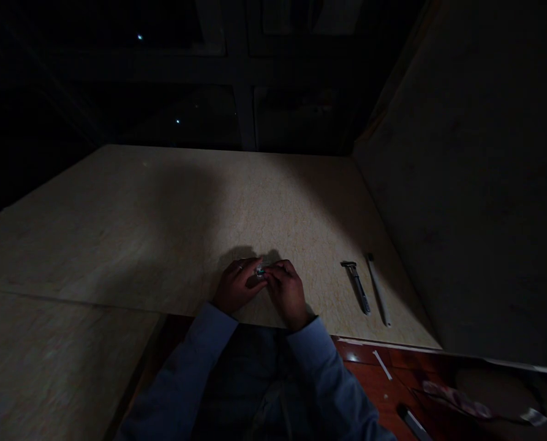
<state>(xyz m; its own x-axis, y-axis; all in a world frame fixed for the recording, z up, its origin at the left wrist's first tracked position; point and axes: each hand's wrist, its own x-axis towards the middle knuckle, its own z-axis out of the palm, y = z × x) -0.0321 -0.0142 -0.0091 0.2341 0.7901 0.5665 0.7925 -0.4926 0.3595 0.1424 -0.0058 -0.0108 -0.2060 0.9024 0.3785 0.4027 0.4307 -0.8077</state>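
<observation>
Close to the table's front edge, my left hand (pixel 237 285) and my right hand (pixel 288 290) meet over a small shiny object (pixel 260 271) with a dark greenish part. Its kind is too small and dim to make out. The fingers and thumb of my left hand curl around its left side. From the right, my right fingertips pinch it. To the right of my hands a razor (pixel 358 288) lies on the table, its head pointing away from me. Beside it is a toothbrush (pixel 378 291), lying lengthwise.
The pale patterned table (pixel 273 202) reaches back to a dark window (pixel 176 110). A wall (pixel 475 184) borders its right side. Below the edge, a white strip (pixel 382 365) and a dark, light-edged object (pixel 413 422) lie on the reddish floor (pixel 360 373).
</observation>
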